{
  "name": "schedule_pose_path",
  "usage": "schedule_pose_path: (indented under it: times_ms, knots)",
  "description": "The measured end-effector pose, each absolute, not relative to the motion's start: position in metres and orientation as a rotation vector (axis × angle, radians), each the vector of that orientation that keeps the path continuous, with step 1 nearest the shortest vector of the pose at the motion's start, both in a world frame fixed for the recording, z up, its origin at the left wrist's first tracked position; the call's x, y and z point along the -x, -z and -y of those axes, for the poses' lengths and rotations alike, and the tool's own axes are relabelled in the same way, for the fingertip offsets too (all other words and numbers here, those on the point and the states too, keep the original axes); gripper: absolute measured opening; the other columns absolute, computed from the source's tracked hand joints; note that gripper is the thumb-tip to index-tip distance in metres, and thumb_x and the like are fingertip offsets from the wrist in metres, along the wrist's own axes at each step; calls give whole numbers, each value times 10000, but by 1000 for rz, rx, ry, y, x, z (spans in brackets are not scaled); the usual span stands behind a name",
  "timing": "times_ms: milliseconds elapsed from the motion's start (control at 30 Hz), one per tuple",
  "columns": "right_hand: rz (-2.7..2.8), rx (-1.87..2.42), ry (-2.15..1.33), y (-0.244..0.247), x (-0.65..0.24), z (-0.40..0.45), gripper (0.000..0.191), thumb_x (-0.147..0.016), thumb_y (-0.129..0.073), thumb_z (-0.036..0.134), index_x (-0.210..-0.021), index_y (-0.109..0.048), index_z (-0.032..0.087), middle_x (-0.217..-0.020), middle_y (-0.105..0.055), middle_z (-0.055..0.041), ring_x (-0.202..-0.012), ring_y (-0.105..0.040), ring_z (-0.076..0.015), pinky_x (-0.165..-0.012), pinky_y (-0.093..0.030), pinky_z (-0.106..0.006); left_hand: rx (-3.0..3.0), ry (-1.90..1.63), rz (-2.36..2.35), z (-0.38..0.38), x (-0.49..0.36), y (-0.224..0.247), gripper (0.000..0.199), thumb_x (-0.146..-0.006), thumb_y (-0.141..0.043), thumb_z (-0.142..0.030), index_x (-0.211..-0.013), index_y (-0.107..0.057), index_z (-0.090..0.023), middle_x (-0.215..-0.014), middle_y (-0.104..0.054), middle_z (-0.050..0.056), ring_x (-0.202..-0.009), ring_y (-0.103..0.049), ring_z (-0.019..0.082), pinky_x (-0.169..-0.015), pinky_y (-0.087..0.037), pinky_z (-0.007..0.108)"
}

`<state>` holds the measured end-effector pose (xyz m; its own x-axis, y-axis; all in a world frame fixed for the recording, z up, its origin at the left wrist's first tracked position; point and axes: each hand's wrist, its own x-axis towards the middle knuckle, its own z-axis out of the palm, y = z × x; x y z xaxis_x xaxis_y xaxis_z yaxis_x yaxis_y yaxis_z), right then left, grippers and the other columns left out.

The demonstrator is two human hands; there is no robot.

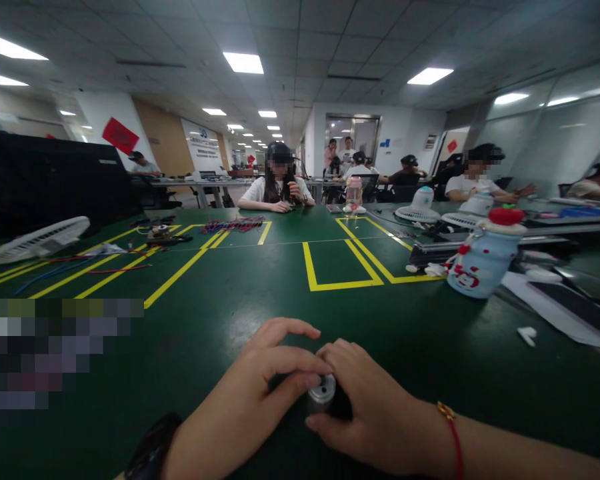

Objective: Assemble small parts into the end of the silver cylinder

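Low in the middle of the head view, a small silver metal cylinder [321,395] stands roughly upright above the green table, with dark spots on its top face. My right hand [365,390] curls round its far and right side, thumb near the lower front. From the left, my left hand [265,380] brings thumb and forefinger together at the top rim, other fingers arched above. Whether a tiny part sits between those fingertips cannot be made out. The cylinder's lower end is in shadow and partly hidden by my right hand.
The green table [220,293] carries yellow tape [347,287] outlines. To the right stand a blue bottle [483,260] and white fans [417,210]. Bundled wires [235,225] and a white fan head [40,240] lie left. A person [280,180] sits opposite.
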<state>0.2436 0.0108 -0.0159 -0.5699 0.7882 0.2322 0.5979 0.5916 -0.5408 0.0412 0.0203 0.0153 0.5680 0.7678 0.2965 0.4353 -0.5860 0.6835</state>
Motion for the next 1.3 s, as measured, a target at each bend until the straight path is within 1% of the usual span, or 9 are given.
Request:
schedule_pose_path:
  times_ms: [233, 433, 500, 567, 633, 767, 933, 1000, 1300]
  knots:
    - [2355, 1101, -598, 13, -244, -11, 302, -735, -709, 254, -984, -550, 190, -1010, -604, -40, -888, -506, -215, -791, -390, -368, -2097, -795, -972, -16, -34, -11, 386, -929, -564, -204, -1266, -567, -393, -1346, -545, -19, -1269, -483, 218, -1089, -368, 399]
    - [2370, 1104, -543, 19, -244, -12, 271, -755, -683, 278, -967, -540, 189, -969, -588, -40, -853, -488, -213, -750, -381, -358, -2090, -834, -1018, -13, -48, -13, 133, -877, -614, -211, -958, -695, -280, -1226, -587, 14, -1166, -554, 238, -1030, -408, 411]
    - [2370, 1101, -556, 19, -244, -12, 279, -754, -688, 275, -976, -541, 192, -977, -587, -37, -858, -490, -211, -754, -380, -356, -2033, -837, -1009, -14, -51, -13, 116, -875, -616, -210, -895, -715, -268, -1197, -597, 16, -1138, -574, 233, -1013, -421, 397]
    - [2372, 1099, -568, 18, -244, -12, 308, -752, -695, 272, -1007, -544, 191, -1000, -589, -43, -880, -494, -216, -774, -380, -363, -1970, -819, -980, -15, -51, -12, 156, -888, -598, -215, -902, -737, -285, -1218, -594, 11, -1157, -569, 230, -1033, -407, 396]
    - [2370, 1098, -577, 16, -244, -11, 310, -749, -699, 267, -1008, -546, 188, -1012, -593, -47, -894, -498, -219, -792, -378, -369, -1921, -802, -963, -16, -48, -9, 209, -901, -579, -230, -1009, -732, -325, -1303, -559, 5, -1235, -518, 240, -1084, -358, 422]
    - [2350, 1096, -589, 13, -245, -9, 271, -735, -703, 244, -945, -541, 191, -985, -601, -32, -868, -501, -207, -768, -371, -355, -1904, -826, -1014, -15, -43, -5, 328, -911, -570, -268, -1219, -616, -370, -1426, -460, 5, -1347, -397, 258, -1143, -252, 490]
    - [2389, 1122, -572, 14, -244, -10, 269, -757, -692, 275, -964, -547, 183, -970, -591, -43, -856, -488, -212, -750, -370, -353, -1974, -854, -1058, -12, -49, -8, 112, -882, -609, -245, -942, -691, -291, -1327, -511, 13, -1254, -484, 254, -1083, -341, 457]
    - [2385, 1126, -571, 15, -244, -11, 276, -760, -692, 277, -975, -545, 185, -974, -588, -42, -860, -486, -211, -753, -371, -351, -1972, -867, -1056, -12, -52, -8, 104, -876, -610, -228, -868, -705, -270, -1278, -539, 18, -1223, -507, 248, -1061, -364, 436]
    - [2394, 1155, -596, 10, -244, -10, 279, -745, -714, 282, -955, -555, 190, -954, -590, -36, -842, -483, -208, -751, -376, -347, -1953, -905, -1072, -21, -26, -7, 132, -881, -616, -279, -884, -743, -315, -1209, -588, 8, -1160, -554, 251, -1028, -386, 435]
